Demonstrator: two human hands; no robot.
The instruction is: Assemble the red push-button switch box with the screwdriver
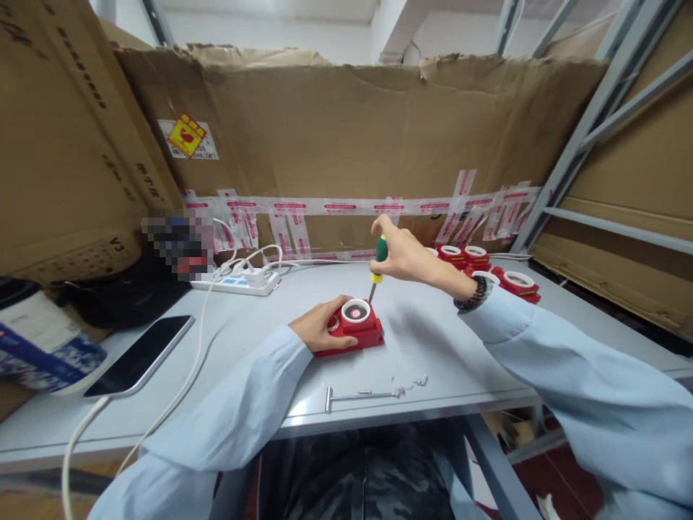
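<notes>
My left hand [323, 325] is closed around the left side of a red block-shaped device [368, 336] that rests on the table. A white ring with a dark round centre [356, 311] sits on top of the device. My right hand [403, 254] grips a screwdriver [382, 249] with a green and yellow handle. Its shaft points down, and the tip meets the far right part of the device, beside the white ring; the exact contact spot is hidden. Nearer the table's front edge lie a metal T-handle tool [357, 396] and several small metal pieces [419, 381].
More red devices with white rings [517, 280] stand at the back right. A phone [141, 357], a blue and white container [46, 339] and a white power strip [238, 282] with cables are on the left. A cardboard wall [346, 137] closes off the back.
</notes>
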